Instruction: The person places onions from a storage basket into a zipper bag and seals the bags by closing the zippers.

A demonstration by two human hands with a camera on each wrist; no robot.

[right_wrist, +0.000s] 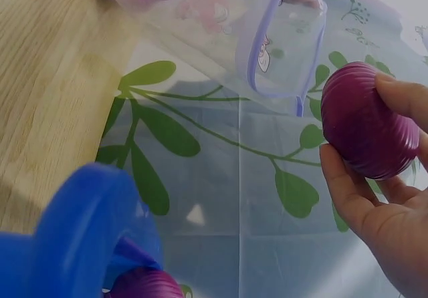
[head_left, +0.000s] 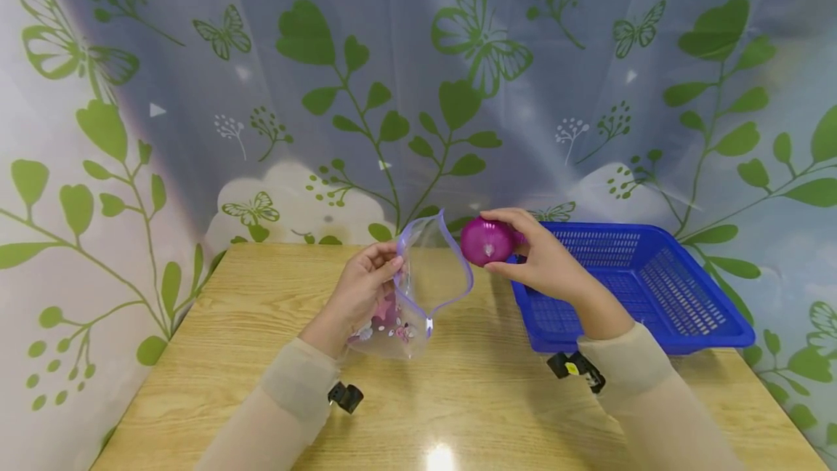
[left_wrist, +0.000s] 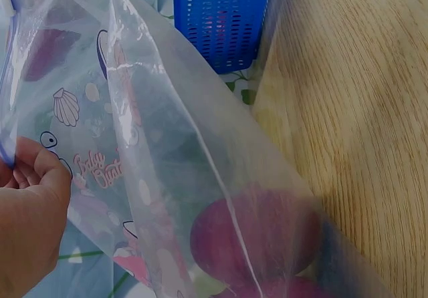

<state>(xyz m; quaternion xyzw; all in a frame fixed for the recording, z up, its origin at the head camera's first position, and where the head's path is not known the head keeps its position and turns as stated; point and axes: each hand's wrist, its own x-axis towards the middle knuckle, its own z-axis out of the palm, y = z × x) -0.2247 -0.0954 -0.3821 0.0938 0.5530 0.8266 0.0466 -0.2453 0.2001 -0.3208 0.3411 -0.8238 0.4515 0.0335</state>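
My right hand (head_left: 546, 256) grips a red onion (head_left: 487, 242) between thumb and fingers, just right of the mouth of a clear zip bag (head_left: 434, 260). The mouth, edged in purple, stands wide apart, and its rim is pinched by my left hand (head_left: 366, 278). Shells and pink lettering are printed on the bag's side, plain in the left wrist view. Through the film, purple round things like onions (left_wrist: 257, 234) show at the bottom of the bag. In the right wrist view the held onion (right_wrist: 368, 121) is apart from the bag.
A blue plastic basket (head_left: 713, 340) with slotted walls stands right of the bag on the wooden table (head_left: 261, 296). Another red onion (right_wrist: 144, 284) shows at the basket in the right wrist view. A leaf-and-butterfly patterned curtain (head_left: 392, 57) hangs behind the table.
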